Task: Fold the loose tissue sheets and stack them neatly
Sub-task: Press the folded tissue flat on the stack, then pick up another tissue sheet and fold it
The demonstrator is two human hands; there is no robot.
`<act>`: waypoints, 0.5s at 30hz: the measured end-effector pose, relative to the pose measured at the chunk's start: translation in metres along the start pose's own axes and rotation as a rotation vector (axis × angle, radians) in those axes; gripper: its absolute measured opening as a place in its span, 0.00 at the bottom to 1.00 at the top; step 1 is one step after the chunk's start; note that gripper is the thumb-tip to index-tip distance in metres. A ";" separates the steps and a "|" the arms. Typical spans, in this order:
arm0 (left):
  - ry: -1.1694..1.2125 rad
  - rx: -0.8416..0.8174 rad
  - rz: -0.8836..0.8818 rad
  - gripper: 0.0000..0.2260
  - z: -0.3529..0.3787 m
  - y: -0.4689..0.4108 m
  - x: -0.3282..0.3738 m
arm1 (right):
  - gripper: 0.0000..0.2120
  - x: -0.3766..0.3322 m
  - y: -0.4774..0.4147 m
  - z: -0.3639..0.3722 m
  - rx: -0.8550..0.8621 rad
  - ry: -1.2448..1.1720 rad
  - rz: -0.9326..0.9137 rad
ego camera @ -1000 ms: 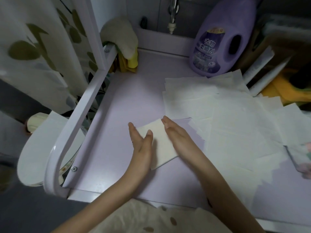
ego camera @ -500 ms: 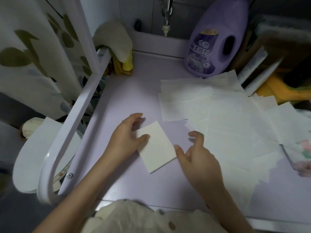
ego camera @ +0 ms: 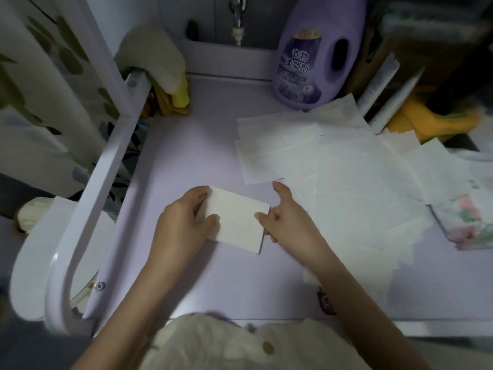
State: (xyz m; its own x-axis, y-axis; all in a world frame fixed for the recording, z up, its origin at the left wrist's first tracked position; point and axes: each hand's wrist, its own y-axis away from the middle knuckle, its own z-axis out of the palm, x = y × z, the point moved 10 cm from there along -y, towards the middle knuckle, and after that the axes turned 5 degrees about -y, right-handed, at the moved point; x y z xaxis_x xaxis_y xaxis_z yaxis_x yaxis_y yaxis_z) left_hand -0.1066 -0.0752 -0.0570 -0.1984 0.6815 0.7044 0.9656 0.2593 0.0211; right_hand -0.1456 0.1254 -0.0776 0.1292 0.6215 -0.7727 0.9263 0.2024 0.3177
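A folded white tissue (ego camera: 237,218) lies on the lilac tabletop (ego camera: 192,145) between my two hands. My left hand (ego camera: 184,222) grips its left edge with thumb on top and fingers curled at the far corner. My right hand (ego camera: 288,217) pinches its right edge, the index finger pointing away toward the loose sheets. Several loose flat tissue sheets (ego camera: 346,182) lie spread and overlapping over the right half of the table, right beside my right hand.
A purple detergent bottle (ego camera: 314,54) stands at the back. A white metal rail (ego camera: 104,182) borders the table's left side, with a cloth (ego camera: 157,57) draped over it. A floral tissue pack (ego camera: 469,222) lies at the right edge. Clutter fills the back right corner.
The folded tissue has turned from a slanted to a more level position. My right hand came back from the loose sheets and took its right edge; my left hand closed on its left edge.
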 end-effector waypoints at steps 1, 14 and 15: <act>0.020 0.006 -0.012 0.24 -0.001 0.002 -0.002 | 0.35 -0.002 -0.006 -0.002 0.024 0.030 -0.024; -0.291 -0.197 0.394 0.30 0.035 0.018 0.035 | 0.13 -0.020 -0.057 -0.067 0.343 0.587 -0.268; -0.345 -0.249 0.402 0.33 0.044 0.019 0.034 | 0.11 -0.018 -0.059 -0.069 0.348 0.561 -0.277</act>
State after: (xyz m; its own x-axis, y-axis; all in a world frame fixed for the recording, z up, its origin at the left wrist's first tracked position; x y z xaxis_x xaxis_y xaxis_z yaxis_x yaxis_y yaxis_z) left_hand -0.1027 -0.0172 -0.0633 0.1884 0.8874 0.4207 0.9786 -0.2055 -0.0047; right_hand -0.2270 0.1544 -0.0452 -0.2422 0.8967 -0.3705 0.9699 0.2145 -0.1150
